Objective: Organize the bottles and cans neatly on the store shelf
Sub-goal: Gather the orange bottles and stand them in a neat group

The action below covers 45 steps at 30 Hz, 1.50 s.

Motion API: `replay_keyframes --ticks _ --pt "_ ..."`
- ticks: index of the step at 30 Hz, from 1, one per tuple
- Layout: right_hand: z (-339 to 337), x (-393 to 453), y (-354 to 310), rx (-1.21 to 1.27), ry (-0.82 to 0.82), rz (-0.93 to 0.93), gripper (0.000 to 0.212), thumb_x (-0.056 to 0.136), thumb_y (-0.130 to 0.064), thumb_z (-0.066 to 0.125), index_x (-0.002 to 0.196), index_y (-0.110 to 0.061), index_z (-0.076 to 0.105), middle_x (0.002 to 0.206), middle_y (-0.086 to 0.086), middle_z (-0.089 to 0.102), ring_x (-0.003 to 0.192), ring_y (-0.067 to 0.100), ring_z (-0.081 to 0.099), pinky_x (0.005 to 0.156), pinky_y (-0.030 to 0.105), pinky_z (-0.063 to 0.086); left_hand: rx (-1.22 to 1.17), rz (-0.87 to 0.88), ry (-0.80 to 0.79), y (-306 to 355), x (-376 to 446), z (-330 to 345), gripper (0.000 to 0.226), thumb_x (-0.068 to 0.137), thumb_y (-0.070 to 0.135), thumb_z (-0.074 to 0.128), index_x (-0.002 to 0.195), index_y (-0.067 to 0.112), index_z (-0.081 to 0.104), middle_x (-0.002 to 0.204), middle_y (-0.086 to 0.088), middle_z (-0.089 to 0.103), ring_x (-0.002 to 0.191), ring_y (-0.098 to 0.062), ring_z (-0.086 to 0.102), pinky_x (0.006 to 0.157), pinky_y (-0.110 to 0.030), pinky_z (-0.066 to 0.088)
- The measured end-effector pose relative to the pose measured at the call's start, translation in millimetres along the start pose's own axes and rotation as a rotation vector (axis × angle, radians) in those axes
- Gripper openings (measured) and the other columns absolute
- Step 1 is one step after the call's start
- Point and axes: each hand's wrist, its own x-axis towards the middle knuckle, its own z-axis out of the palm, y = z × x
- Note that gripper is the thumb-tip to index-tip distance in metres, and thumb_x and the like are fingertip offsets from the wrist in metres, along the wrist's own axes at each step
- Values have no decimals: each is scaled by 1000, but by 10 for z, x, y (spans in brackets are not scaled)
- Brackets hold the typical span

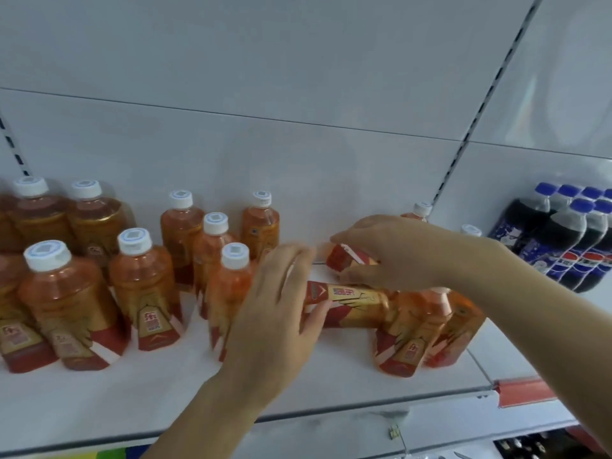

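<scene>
Several orange drink bottles with white caps stand on the white shelf (165, 385), a cluster at the left (71, 309) and a few at the right (414, 332). Two of the same bottles lie on their sides in the middle. My right hand (397, 250) grips the rear lying bottle (339, 258) at its red base end, fingers over it and thumb under it. My left hand (275, 313) reaches to the base end of the front lying bottle (351, 306); its fingers are straight and blurred, and the thumb touches the label.
A pack of dark cola bottles with blue caps (569, 240) stands on the neighbouring shelf section at the right. A red price strip (520, 392) runs along that shelf's front edge. The white back panel rises behind the bottles.
</scene>
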Motion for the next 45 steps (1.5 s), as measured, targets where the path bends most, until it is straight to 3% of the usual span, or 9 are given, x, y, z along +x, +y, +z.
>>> replay_keyframes --ticks 4,7,11,15,21,27,32,40,45 --pt "43 -182 375 -20 23 -30 61 101 -66 52 154 -37 47 138 -8 62 130 18 54 109 44 48 25 -49 -387 181 246 559 78 95 37 72 160 11 37 162 -6 39 149 -24 39 122 -39 39" --pt "52 -275 644 -22 36 -22 67 101 -66 52 160 -35 43 152 -7 55 141 16 47 117 41 42 90 -99 -753 143 404 978 93 95 53 69 166 22 19 171 4 22 156 -22 24 126 -41 28" --pt "94 -314 910 15 45 -17 69 100 -71 47 160 -38 40 157 -9 51 144 14 44 118 39 40 226 -13 -959 2 451 1293 94 87 69 69 162 27 30 160 5 43 145 -24 42 117 -43 34" --pt "104 -282 1049 67 66 -1 63 101 -70 47 157 -42 43 149 -10 60 135 15 53 114 38 44 162 -70 -870 -63 417 1252 79 84 67 72 151 36 43 146 13 55 133 -17 50 110 -40 41" --pt "184 -22 1167 37 4 43 55 105 -56 51 157 -41 43 144 -6 63 132 20 56 111 41 47 -119 -328 -510 -152 257 971 75 85 51 83 148 42 42 138 20 51 128 -5 48 107 -29 43" --pt "179 427 1094 -21 -174 44 68 100 -59 63 160 -35 42 149 -8 59 131 21 57 111 44 48 -327 -583 -176 -263 132 852 83 86 31 86 149 46 35 139 29 37 126 29 32 102 4 24" --pt "331 622 1033 -23 -307 51 78 95 -66 65 160 -29 44 143 -8 63 128 20 58 111 39 48 -391 -670 -130 -305 104 855 81 87 33 85 150 44 35 145 18 42 129 8 41 101 -2 30" --pt "691 954 914 -129 -455 81 82 81 -83 67 133 -20 64 109 -3 71 98 24 69 87 39 59 -363 -691 -118 -308 71 872 89 82 37 88 157 33 38 150 15 46 133 5 42 109 -20 39" --pt "909 1056 875 -217 -518 111 75 78 -82 72 120 -20 70 93 -2 77 80 19 76 77 34 64 -227 -675 -95 -219 115 886 97 75 50 90 155 30 39 147 6 47 120 10 36 98 -23 38"
